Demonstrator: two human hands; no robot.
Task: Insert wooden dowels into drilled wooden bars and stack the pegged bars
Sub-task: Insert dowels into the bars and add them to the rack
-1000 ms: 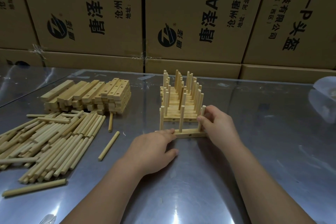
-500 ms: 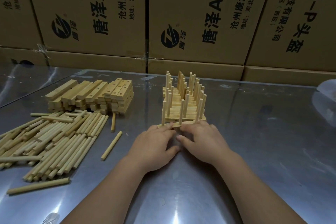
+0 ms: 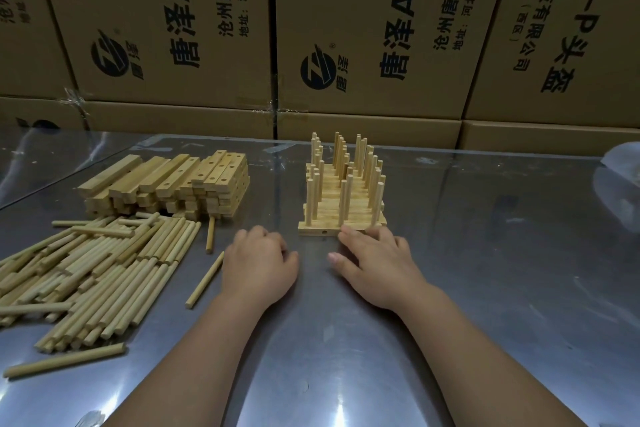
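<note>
Grasping nothing with the right hand [image 3: 375,265], low and just right of centre: laid flat, fingers straight, tips touching the near edge of the front pegged bar [image 3: 317,232]. Nothing gripped by the left hand [image 3: 259,265] either, beside it at centre-left: knuckles up, loosely curled on the table [image 3: 485,288], apart from the bar, with no wood seen inside it.

Just above the hands, at mid-frame: the stack of pegged bars [image 3: 343,208], layered, with dowels upright in three rows. Set against its foot, the front bar, with three pegs standing and a small hole showing in its near face.

Judged as the close of a stacking step, with only the letting go left.

Calls next for a fresh piece from the drilled bars [image 3: 166,184] piled at mid-left, then pegs from the loose dowels [image 3: 86,274] heaped at lower left. Nearest to reach, just left of the left hand: a single dowel [image 3: 205,279] lying aslant. Needs the holes turned upward, each dowel kept square and pressed home while holding the bar down with the other hand. Worth drawing the right fingers back gently, to avoid nudging the stack out of line.

Across the top of the frame: cardboard boxes [image 3: 381,28] with printed lettering.
</note>
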